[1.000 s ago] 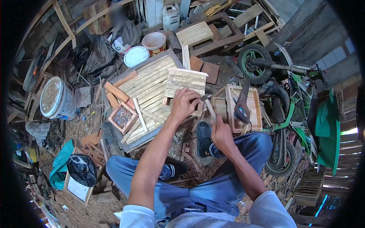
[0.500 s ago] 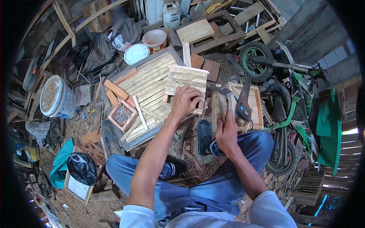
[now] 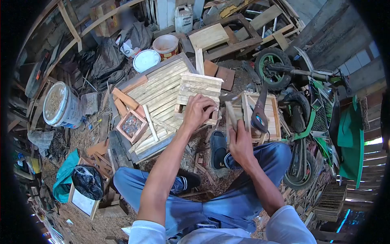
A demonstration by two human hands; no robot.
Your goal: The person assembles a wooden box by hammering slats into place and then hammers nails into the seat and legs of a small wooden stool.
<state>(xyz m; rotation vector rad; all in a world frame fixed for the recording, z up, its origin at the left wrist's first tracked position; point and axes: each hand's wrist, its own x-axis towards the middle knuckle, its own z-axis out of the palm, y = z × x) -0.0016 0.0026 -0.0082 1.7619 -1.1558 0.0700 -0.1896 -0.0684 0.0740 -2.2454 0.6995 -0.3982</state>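
A small slatted wooden box (image 3: 200, 84), house-like in shape, rests on a larger slatted panel (image 3: 162, 77) with a dark frame. My left hand (image 3: 198, 110) is closed over the near right part of the box, thumb and fingers drawn together at its edge. Whether a nail sits between the fingertips cannot be made out. To the right, my right hand (image 3: 241, 143) grips the wooden handle of a hammer (image 3: 232, 116). The hammer's head is tipped toward the box, partly blurred and apart from it.
A shallow wooden tray (image 3: 277, 118) with a handsaw (image 3: 262, 106) over it lies right of the hammer. A small box of nails (image 3: 132, 125) and wood strips sit on the panel's left. Buckets (image 3: 61, 105), a green-framed motorbike (image 3: 310, 118) and scrap wood stand around.
My right hand has swung the hammer's head left and down toward the box. My left hand stays on the box, almost unmoved.
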